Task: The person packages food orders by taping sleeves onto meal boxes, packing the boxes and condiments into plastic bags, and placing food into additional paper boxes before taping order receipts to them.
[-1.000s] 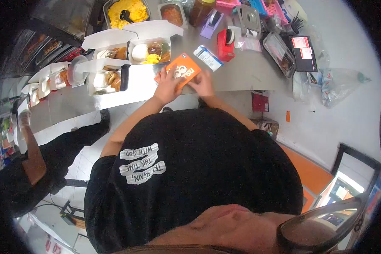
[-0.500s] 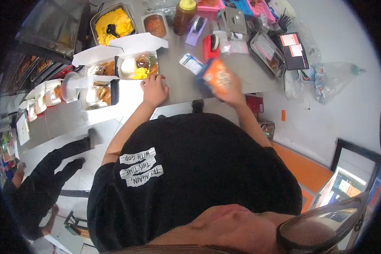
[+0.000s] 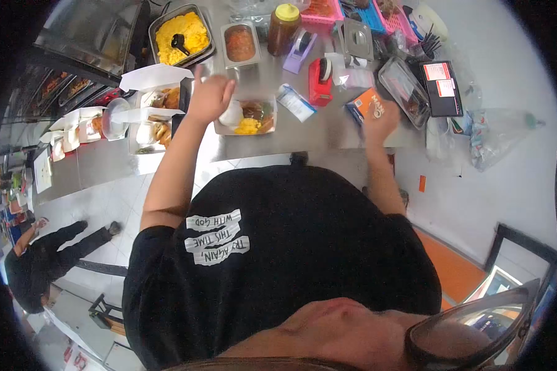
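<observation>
My left hand [image 3: 210, 99] is raised over the counter with thumb and forefinger apart, just left of an open white meal box [image 3: 221, 128] holding rice, yellow egg and browned food. Nothing shows in that hand; some fingers are blurred. On the right, my right hand [image 3: 380, 123] has its curled fingers at the near end of an orange and dark blue carton [image 3: 366, 104] on the metal counter. A blue and white packet [image 3: 297, 102] lies between the meal box and the carton, near a red tape dispenser [image 3: 320, 82].
More open meal boxes [image 3: 156, 74] line the left. Behind stand a tray of yellow egg [image 3: 182, 36], a sauce pan [image 3: 240, 44], a yellow-capped bottle [image 3: 284, 29] and a purple dispenser [image 3: 300, 52]. A covered tray [image 3: 405, 91] sits right; another person [image 3: 40, 266] is lower left.
The carton has moved right with my right hand and now rests on the counter. My left hand has lifted left of the meal box, which has shifted right from the others. The other person has moved away.
</observation>
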`<action>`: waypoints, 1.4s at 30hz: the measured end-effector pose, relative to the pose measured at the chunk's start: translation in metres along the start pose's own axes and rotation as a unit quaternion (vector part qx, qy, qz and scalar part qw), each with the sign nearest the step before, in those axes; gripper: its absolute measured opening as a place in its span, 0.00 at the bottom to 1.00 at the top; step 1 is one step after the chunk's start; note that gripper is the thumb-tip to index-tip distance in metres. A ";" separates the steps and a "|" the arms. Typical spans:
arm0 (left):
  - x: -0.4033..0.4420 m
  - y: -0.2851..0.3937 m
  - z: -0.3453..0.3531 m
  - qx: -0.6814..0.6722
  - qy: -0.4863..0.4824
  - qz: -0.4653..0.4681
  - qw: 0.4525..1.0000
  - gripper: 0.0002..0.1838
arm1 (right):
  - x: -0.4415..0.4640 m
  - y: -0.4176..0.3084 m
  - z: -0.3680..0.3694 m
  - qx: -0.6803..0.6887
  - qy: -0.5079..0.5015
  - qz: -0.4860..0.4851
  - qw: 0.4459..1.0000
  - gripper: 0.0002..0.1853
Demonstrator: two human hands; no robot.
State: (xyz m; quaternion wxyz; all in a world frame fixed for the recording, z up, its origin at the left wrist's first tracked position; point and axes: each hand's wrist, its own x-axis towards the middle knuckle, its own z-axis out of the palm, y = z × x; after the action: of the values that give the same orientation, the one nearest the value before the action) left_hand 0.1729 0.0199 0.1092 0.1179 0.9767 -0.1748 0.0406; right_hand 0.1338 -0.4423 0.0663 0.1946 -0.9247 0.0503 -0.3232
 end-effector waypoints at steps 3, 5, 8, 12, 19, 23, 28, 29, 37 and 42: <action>-0.035 -0.008 0.057 0.022 -0.214 0.003 0.977 0.19 | -0.028 -0.116 0.006 0.227 -0.134 -0.109 0.958 0.15; -0.051 0.001 0.068 -0.124 -0.175 -0.092 0.972 0.22 | -0.063 -0.163 0.044 0.186 -0.248 -0.100 0.946 0.22; -0.055 0.009 0.087 0.012 0.200 -0.188 0.962 0.23 | -0.088 -0.185 0.109 0.104 -0.425 0.062 0.897 0.27; -0.061 -0.014 0.103 -0.213 -0.021 -0.311 0.926 0.22 | -0.077 -0.196 0.124 0.182 -0.525 0.208 0.805 0.26; -0.066 -0.070 0.121 -0.498 -0.181 -0.376 0.760 0.32 | -0.098 -0.159 0.192 0.293 -0.499 0.347 0.738 0.24; -0.068 -0.063 0.075 -0.274 -0.209 -0.311 0.886 0.40 | -0.078 -0.171 0.160 0.180 -0.514 0.179 0.820 0.24; -0.093 -0.013 0.106 -0.198 -0.190 -0.309 0.910 0.33 | -0.106 -0.197 0.117 0.021 -0.444 0.034 0.895 0.22; -0.101 -0.004 0.107 -0.201 -0.082 -0.268 0.939 0.31 | -0.123 -0.191 0.119 0.031 -0.362 -0.002 0.932 0.21; -0.104 0.010 0.074 -0.029 -0.043 0.119 0.991 0.38 | -0.091 -0.179 0.088 0.161 -0.399 -0.355 0.830 0.35; -0.093 0.005 0.086 0.047 -0.100 0.116 0.987 0.41 | -0.080 -0.179 0.095 0.129 -0.428 -0.384 0.807 0.31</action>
State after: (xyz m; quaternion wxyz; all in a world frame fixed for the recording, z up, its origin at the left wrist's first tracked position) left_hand 0.0878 0.0249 0.0160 0.0484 0.9534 -0.2956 -0.0361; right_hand 0.1238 -0.2292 0.0224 0.1741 -0.8793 -0.4401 0.0537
